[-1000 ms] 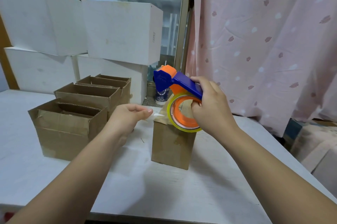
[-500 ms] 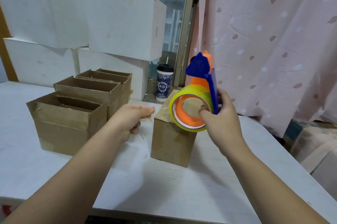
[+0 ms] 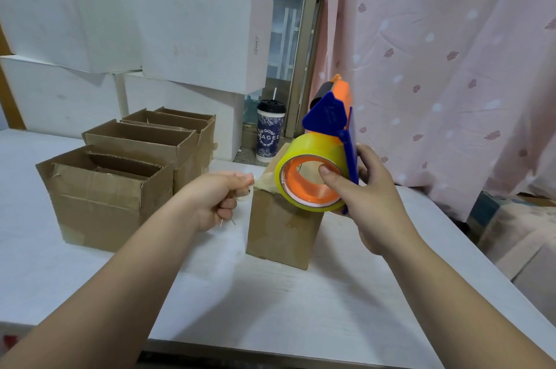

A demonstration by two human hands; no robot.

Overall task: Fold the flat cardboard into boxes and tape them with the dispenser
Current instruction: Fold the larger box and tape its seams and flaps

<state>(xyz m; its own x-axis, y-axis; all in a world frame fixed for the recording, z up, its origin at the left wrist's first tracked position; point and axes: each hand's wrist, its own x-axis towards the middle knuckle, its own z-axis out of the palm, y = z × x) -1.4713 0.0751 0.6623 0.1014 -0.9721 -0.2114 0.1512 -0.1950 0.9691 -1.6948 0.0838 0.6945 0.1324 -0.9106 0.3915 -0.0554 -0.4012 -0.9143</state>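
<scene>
A small brown cardboard box point(image 3: 279, 233) stands on the white table point(image 3: 270, 308) in the middle. My right hand point(image 3: 370, 197) grips the blue and orange tape dispenser point(image 3: 334, 128) upright just above the box, thumb inside the core of its yellowish tape roll point(image 3: 310, 170). My left hand point(image 3: 216, 197) hovers at the box's upper left corner and pinches the clear tape end point(image 3: 245, 191) that stretches from the roll. Most of the box top is hidden behind the roll.
Three open brown boxes point(image 3: 108, 188) stand in a row on the left. Large white boxes point(image 3: 192, 34) are stacked behind them. A dark cup with a lid point(image 3: 269, 131) stands on the window ledge. A pink curtain point(image 3: 451, 68) hangs on the right.
My right hand has swung the dispenser from lying flat over the box to standing upright. My left hand's fingers have curled in on the tape end at the box's corner.
</scene>
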